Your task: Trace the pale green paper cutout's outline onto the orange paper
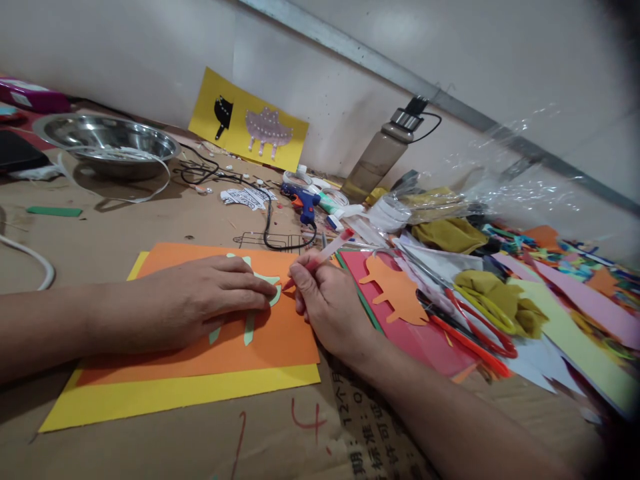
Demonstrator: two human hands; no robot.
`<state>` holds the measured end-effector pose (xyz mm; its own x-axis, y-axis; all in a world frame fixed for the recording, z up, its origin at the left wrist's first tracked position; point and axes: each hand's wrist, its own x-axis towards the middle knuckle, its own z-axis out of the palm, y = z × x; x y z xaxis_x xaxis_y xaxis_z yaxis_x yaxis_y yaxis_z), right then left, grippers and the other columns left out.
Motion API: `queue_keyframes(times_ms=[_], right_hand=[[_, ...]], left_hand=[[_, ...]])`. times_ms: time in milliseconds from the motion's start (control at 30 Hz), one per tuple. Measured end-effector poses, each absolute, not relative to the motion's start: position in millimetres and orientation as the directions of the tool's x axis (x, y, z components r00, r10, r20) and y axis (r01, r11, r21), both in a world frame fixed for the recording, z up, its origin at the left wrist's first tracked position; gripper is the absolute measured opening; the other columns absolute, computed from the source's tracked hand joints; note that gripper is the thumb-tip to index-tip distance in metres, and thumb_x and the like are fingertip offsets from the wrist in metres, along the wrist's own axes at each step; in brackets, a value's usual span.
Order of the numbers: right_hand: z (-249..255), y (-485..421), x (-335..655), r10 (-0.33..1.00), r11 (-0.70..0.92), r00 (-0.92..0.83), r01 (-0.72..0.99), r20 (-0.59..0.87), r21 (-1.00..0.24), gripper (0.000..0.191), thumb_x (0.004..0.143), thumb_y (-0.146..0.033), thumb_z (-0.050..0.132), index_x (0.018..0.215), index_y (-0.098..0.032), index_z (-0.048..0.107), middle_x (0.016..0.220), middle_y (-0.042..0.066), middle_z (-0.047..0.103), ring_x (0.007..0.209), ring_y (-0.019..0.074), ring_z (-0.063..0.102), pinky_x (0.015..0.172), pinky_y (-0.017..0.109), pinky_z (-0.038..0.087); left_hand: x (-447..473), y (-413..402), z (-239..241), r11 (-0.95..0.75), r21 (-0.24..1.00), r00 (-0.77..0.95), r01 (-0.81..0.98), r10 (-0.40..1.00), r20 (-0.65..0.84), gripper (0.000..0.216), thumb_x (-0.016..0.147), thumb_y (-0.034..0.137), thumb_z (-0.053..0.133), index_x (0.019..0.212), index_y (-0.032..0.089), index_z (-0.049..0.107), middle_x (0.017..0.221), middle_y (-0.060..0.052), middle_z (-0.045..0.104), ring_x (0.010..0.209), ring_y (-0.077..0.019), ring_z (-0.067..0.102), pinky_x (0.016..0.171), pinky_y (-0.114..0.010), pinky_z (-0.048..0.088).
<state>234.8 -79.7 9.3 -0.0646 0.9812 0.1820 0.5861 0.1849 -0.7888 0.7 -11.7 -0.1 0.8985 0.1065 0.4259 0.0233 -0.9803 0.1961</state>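
Note:
My left hand [220,293] lies flat, fingers stretched out, over a pale green paper cutout [249,327], pressing it onto an orange sheet [280,347]. Most of the cutout is hidden under that hand. Beneath the orange sheet is a yellow sheet [200,401]. My right hand [330,293] grips a pen [330,248] with a clear barrel and red end. The pen's tip is at the right edge of the cutout, close to my left fingertips. To the right, an orange paper cutout [395,290] rests on red sheets [420,343].
A metal bowl [107,130] stands back left. Behind are a blue glue gun [304,203] with a black cord, a grey water bottle [380,153] and a yellow card [237,133] against the wall. Red-handled scissors [485,330], cloth pieces [450,235] and paper scraps crowd the right.

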Motion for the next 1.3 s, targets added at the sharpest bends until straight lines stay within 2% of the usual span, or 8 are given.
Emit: queue_keyframes(times_ms=[200,367,500,700,867,1000,1100,1300], right_hand=[[11.6,-79.5,235.0,0.977,0.206,-0.087,0.615,0.194,-0.761,0.033,0.107,-0.044,0.047,0.081,-0.026,0.054,0.06,-0.001,0.056,0.065,0.0194,0.064,0.061,0.03,0.046],[12.6,-80.4,234.4,0.976,0.212,-0.098,0.633,0.194,-0.745,0.037,0.107,-0.046,0.047,0.078,-0.025,0.056,0.06,-0.001,0.056,0.067,0.0195,0.065,0.061,0.03,0.046],[11.9,-80.7,234.3,0.977,0.209,-0.098,0.604,0.188,-0.769,0.039,0.107,-0.05,0.047,0.079,-0.025,0.056,0.06,-0.001,0.056,0.067,0.0199,0.065,0.06,0.03,0.047],[12.2,-79.2,235.8,0.967,0.241,-0.082,0.586,0.24,-0.773,0.038,0.107,-0.049,0.047,0.078,-0.025,0.054,0.069,0.002,0.063,0.075,0.0209,0.068,0.065,0.031,0.05],[12.7,-77.5,235.8,0.95,0.295,-0.113,0.639,0.292,-0.711,0.034,0.106,-0.041,0.049,0.077,-0.025,0.056,0.081,0.005,0.07,0.078,0.02,0.067,0.073,0.033,0.05],[12.6,-78.4,235.4,0.954,0.287,-0.127,0.648,0.272,-0.705,0.031,0.105,-0.039,0.049,0.078,-0.025,0.056,0.081,0.005,0.07,0.076,0.0197,0.066,0.072,0.032,0.049],[12.3,-79.2,235.6,0.953,0.291,-0.133,0.646,0.272,-0.706,0.032,0.105,-0.039,0.049,0.079,-0.024,0.057,0.08,0.004,0.07,0.073,0.0194,0.065,0.07,0.032,0.048],[8.5,-76.9,238.0,0.926,0.351,-0.124,0.631,0.356,-0.692,0.032,0.106,-0.039,0.05,0.078,-0.024,0.057,0.078,0.004,0.07,0.076,0.0199,0.067,0.072,0.032,0.049]], left_hand=[[1.5,-14.7,4.0,-0.981,0.19,0.905,0.048,0.123,0.407,0.048,0.087,-0.003,0.047,0.12,0.02,0.073,0.129,-0.005,0.079,0.111,-0.0219,0.073,0.101,-0.034,0.057],[1.4,-14.3,4.6,-0.972,0.231,0.898,0.037,0.134,0.419,0.048,0.09,-0.002,0.048,0.123,0.022,0.073,0.129,-0.006,0.079,0.112,-0.0202,0.073,0.106,-0.033,0.056],[1.8,-13.3,4.0,-0.975,0.219,0.897,0.024,0.118,0.425,0.048,0.09,-0.002,0.049,0.125,0.021,0.072,0.13,-0.006,0.079,0.114,-0.0204,0.073,0.108,-0.033,0.055],[1.5,-15.8,5.7,-0.982,0.186,0.897,0.04,0.118,0.427,0.045,0.091,-0.003,0.045,0.118,0.019,0.074,0.126,-0.005,0.08,0.108,-0.0215,0.074,0.1,-0.034,0.058],[1.3,-16.0,6.4,-0.984,0.173,0.9,0.043,0.113,0.422,0.048,0.087,-0.004,0.046,0.12,0.019,0.073,0.129,-0.006,0.079,0.11,-0.0223,0.073,0.103,-0.035,0.057],[2.2,-16.9,7.4,-0.978,0.206,0.895,0.034,0.122,0.43,0.044,0.092,-0.003,0.045,0.119,0.019,0.073,0.125,-0.008,0.079,0.112,-0.0211,0.073,0.105,-0.033,0.056],[2.7,-16.9,7.5,-0.969,0.245,0.884,0.046,0.154,0.442,0.038,0.1,0.002,0.043,0.114,0.02,0.073,0.116,-0.007,0.08,0.105,-0.0196,0.073,0.097,-0.03,0.058],[2.9,-14.4,4.8,-0.97,0.241,0.895,0.04,0.142,0.424,0.038,0.1,0.002,0.042,0.115,0.021,0.072,0.117,-0.004,0.08,0.104,-0.0189,0.071,0.096,-0.029,0.056]])
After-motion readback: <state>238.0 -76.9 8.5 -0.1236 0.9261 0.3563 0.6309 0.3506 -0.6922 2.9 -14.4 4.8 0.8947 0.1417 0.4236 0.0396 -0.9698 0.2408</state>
